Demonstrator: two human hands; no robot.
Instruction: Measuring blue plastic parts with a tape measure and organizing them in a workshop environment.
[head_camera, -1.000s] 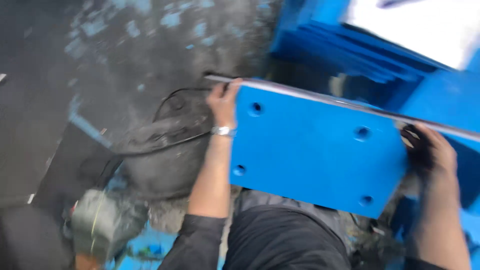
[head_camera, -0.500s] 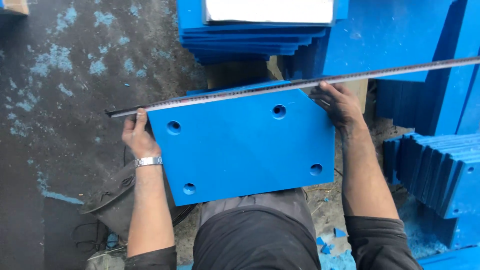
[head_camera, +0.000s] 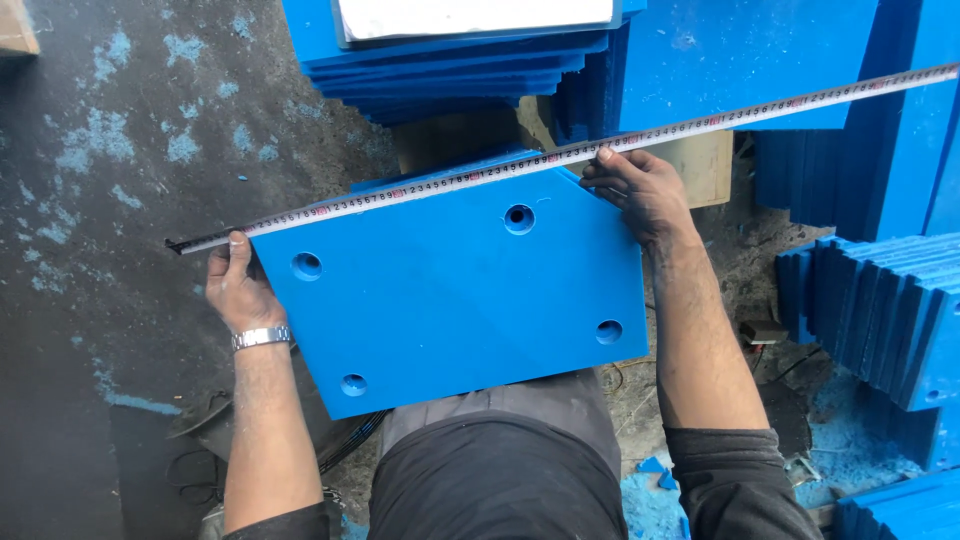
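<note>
The stacks of blue plastic slabs (head_camera: 450, 60) filled the top of the view, with more slabs stood on edge (head_camera: 880, 320) at the right, and the dark floor (head_camera: 110, 330), flecked with blue shavings, ran down the left side. Against that, the blue board (head_camera: 450, 300) lay across the person's lap, a flat piece with four round holes and a slanted corner at its upper right. A second before, it had been tilted off to the right with the floor clutter showing beside it; half a second before, it had swung round in front of the body. By this moment it sat nearly square to the camera and steady.

The tape measure (head_camera: 560, 155) ran along the board's top edge, from the upper left corner out past the right side of the frame. It had settled closer onto the edge than it was half a second earlier, which suggested, as a judgement, that the length along that edge was being read.

The left hand (head_camera: 238, 290), a metal watch (head_camera: 260, 337) at its wrist, gripped the board's left corner with the thumb pinning the tape's end. The right hand (head_camera: 640, 190) lay nearly flat at the slanted corner, fingertips pressing the tape down onto the board.
</note>
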